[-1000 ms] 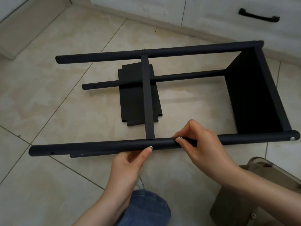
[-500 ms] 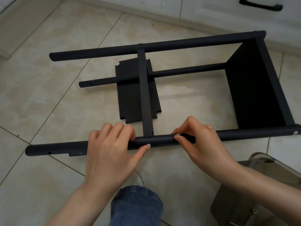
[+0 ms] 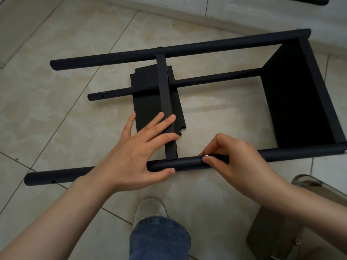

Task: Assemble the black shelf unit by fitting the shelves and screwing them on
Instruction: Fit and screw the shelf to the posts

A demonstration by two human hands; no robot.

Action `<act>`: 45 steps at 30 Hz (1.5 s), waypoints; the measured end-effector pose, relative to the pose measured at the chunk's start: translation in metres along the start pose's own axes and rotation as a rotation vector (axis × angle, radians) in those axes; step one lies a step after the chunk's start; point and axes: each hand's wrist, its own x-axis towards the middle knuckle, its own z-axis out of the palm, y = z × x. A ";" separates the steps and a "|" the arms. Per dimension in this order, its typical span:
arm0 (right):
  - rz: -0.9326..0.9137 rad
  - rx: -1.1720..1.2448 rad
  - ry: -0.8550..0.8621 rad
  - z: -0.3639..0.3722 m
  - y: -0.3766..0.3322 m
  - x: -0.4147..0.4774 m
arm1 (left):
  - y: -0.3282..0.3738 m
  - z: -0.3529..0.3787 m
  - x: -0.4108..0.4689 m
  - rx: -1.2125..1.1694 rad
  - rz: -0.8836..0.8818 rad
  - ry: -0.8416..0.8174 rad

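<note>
Beige marbled floor tiles [image 3: 56, 119] w/ dark grout lines running diagonally; fills most of the view. Lying on its side on them, black shelf unit [image 3: 225, 45], open end to the L. Far L: rounded tip of near pole [image 3: 65, 175] w/ a small hole just in from the end; far pole [image 3: 112, 56] parallel beyond it, low back pole [image 3: 112, 92] btwn the two, down by the floor. Next, left hand [image 3: 135, 152]: fingers straight & spread, laid flat across mid shelf [image 3: 146, 102] and its front lip, thumb against near pole; grasps nothing. Mid shelf on edge, spanning far pole to near pole. Just R of it, right hand [image 3: 240, 162] on top of near pole, thumb & forefinger pinching a small silver screw [image 3: 206, 155], other fingers curled. Further R, end shelf [image 3: 296, 102] closing the frame. Along the top, pale cabinet front [image 3: 244, 8], dark drawer handle [image 3: 304, 0] at top R. Bottom centre: light shoe [image 3: 150, 209], denim leg [image 3: 159, 239]. Bottom R corner: brown-grey moulded object [image 3: 272, 231], partly cut off
</note>
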 end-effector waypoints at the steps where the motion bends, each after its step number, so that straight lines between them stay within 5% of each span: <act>1: -0.004 -0.021 -0.026 -0.003 -0.001 0.004 | -0.001 0.001 0.000 -0.010 0.004 0.009; 6: -0.078 -0.120 -0.062 -0.005 -0.007 0.028 | -0.001 0.004 -0.001 -0.044 0.013 0.028; 18: -0.008 0.159 -0.476 0.028 -0.005 0.085 | -0.002 0.028 -0.018 -0.074 0.061 0.100; 45: 0.104 0.328 -0.756 0.035 0.009 0.096 | 0.000 0.030 -0.019 -0.035 0.074 0.111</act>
